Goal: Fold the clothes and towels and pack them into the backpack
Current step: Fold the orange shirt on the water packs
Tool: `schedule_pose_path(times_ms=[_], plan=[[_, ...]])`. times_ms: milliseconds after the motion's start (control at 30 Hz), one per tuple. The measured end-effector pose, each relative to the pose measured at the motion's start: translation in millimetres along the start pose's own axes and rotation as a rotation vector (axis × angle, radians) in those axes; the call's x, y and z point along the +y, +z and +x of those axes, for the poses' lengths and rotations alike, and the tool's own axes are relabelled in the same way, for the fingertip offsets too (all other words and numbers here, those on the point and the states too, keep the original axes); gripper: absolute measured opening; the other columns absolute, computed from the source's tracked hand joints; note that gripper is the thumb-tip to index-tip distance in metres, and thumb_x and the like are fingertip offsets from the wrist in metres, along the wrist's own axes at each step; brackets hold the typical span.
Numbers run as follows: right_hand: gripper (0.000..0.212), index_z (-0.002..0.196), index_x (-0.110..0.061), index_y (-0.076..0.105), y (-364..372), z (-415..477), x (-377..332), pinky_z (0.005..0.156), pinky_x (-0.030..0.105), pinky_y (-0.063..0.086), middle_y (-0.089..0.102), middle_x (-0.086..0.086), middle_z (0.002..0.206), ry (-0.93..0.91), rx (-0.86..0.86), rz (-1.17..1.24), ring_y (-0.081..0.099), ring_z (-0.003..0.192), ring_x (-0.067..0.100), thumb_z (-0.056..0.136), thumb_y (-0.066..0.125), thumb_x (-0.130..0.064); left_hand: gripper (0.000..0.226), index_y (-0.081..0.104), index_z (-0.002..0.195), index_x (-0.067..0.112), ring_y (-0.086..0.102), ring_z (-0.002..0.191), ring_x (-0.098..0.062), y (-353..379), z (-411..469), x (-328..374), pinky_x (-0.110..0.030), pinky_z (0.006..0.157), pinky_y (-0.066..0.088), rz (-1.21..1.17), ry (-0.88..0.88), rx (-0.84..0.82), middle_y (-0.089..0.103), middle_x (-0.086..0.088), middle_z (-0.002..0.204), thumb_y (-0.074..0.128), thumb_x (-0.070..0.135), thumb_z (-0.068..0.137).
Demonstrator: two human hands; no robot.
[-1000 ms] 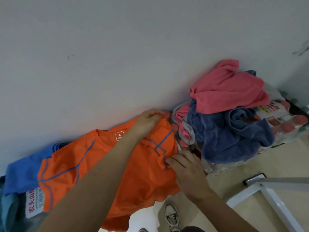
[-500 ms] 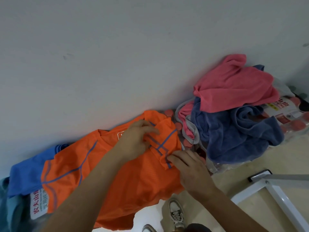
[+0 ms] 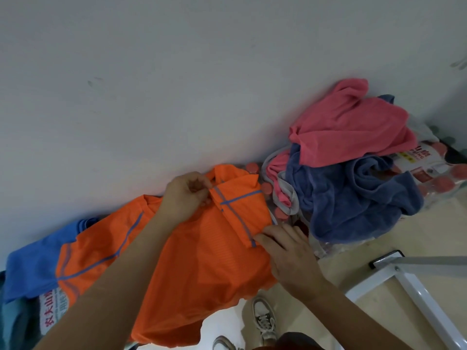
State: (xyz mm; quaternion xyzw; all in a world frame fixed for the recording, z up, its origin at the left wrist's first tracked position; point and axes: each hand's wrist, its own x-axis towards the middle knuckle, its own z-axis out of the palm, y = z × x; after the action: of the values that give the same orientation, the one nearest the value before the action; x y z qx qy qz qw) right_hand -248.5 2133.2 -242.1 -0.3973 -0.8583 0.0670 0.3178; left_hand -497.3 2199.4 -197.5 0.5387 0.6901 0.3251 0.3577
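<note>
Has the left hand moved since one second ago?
Yes. The left hand has shifted left, away from the pink towel, and draws the sleeve it pinches along.

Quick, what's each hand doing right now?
Left hand: pinches the orange shirt sleeve.
Right hand: on the sleeve hem; pinching or pressing, cannot tell.

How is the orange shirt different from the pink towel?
The orange shirt lies spread out, while the pink towel sits crumpled on top of the blue towel. The orange shirt has blue stripes; the pink towel is plain. The left hand pinches the orange shirt's sleeve and the right hand touches it; no hand touches the pink towel. Both are soft cloth beside the wall.
</note>
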Motion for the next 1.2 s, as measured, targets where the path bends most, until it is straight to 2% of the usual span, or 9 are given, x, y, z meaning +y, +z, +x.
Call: schedule_pose_path(times_ms=[100,200,333,467,700,800,900,1067,1200], plan=[[0.030,0.101,-0.019,0.064,-1.6,2.8,3.5,0.078,0.029,0.035,0.062,-0.003,0.098,-0.033,-0.046,-0.017,0.050,0.093,0.016,0.076,0.050,-0.012,0.031,0.061,0.071,0.023,0.066,0.062,-0.017,1.3,1.1,5.8,-0.034,0.071,0.055,0.111,-0.069,0.011,0.067,0.005,0.062,0.057,-0.007,0.076],[0.028,0.096,-0.018,0.071,-6.0,5.6,6.5,0.082,0.030,0.035,0.066,-0.004,0.096,-0.066,-0.123,-0.028,0.050,0.096,0.015,0.080,0.048,-0.017,0.026,0.067,0.083,0.017,0.064,0.084,-0.023,9.0,-11.2,26.3,-0.023,0.080,0.041,0.404,0.202,0.224,0.068,-0.002,0.086,0.053,-0.002,0.071],[0.026,0.102,-0.020,0.069,-14.3,9.1,4.7,0.088,0.032,0.039,0.064,-0.007,0.103,-0.067,-0.250,0.023,0.053,0.102,0.013,0.081,0.054,-0.022,0.042,0.062,0.121,0.020,0.052,0.121,-0.023,58.5,-32.1,36.0,-0.031,0.101,0.037,0.652,0.626,-0.125,0.058,-0.004,0.130,0.041,0.029,0.087],[0.028,0.112,-0.019,0.066,-17.6,4.4,-1.8,0.096,0.033,0.045,0.064,-0.005,0.118,0.002,-0.319,0.063,0.055,0.115,0.011,0.090,0.051,-0.027,0.058,0.022,0.149,0.034,0.016,0.146,-0.020,73.8,-27.2,12.6,-0.047,0.117,0.014,0.908,0.493,-0.212,0.020,-0.001,0.158,0.021,0.052,0.093],[0.057,0.127,-0.014,0.060,-24.6,-10.6,3.6,0.113,0.033,0.021,0.058,0.003,0.133,0.027,-0.456,-0.171,0.051,0.127,0.015,0.103,0.016,-0.042,0.067,0.005,0.152,0.027,0.003,0.147,-0.014,72.7,-1.2,13.5,-0.046,0.118,0.001,1.038,0.448,-0.195,0.007,0.003,0.160,0.008,0.055,0.091],[0.058,0.121,-0.013,0.064,-29.0,-1.7,5.7,0.114,0.034,0.015,0.061,0.005,0.130,0.090,-0.421,-0.196,0.052,0.126,0.018,0.102,0.017,-0.041,0.069,0.005,0.152,0.027,0.005,0.147,-0.015,73.0,5.5,16.5,-0.048,0.118,0.003,1.049,0.416,-0.181,0.009,0.003,0.160,0.005,0.056,0.089],[0.041,0.114,-0.010,0.067,-30.8,12.9,-2.3,0.113,0.034,0.023,0.058,0.008,0.133,0.123,-0.297,-0.125,0.046,0.131,0.021,0.094,0.038,-0.030,0.069,0.012,0.151,0.028,0.008,0.147,-0.018,75.2,5.1,24.0,-0.050,0.117,0.006,1.040,0.393,-0.160,0.015,0.000,0.159,0.008,0.056,0.089],[0.051,0.133,-0.012,0.053,-21.4,11.8,-6.5,0.112,0.033,0.030,0.051,0.009,0.141,0.110,-0.369,-0.127,0.047,0.131,0.020,0.092,0.041,-0.040,0.056,0.037,0.144,0.023,0.033,0.140,-0.023,73.3,-26.8,23.3,-0.052,0.111,0.026,1.011,0.449,-0.010,0.037,-0.004,0.151,0.030,0.043,0.093],[0.048,0.123,-0.012,0.063,-21.0,3.4,6.6,0.106,0.037,0.030,0.059,0.006,0.132,0.063,-0.407,-0.164,0.053,0.126,0.019,0.092,0.040,-0.041,0.062,0.020,0.150,0.032,0.013,0.146,-0.018,71.1,-48.8,9.5,-0.051,0.115,0.010,0.968,0.265,-0.109,0.016,0.001,0.159,0.014,0.052,0.091]])
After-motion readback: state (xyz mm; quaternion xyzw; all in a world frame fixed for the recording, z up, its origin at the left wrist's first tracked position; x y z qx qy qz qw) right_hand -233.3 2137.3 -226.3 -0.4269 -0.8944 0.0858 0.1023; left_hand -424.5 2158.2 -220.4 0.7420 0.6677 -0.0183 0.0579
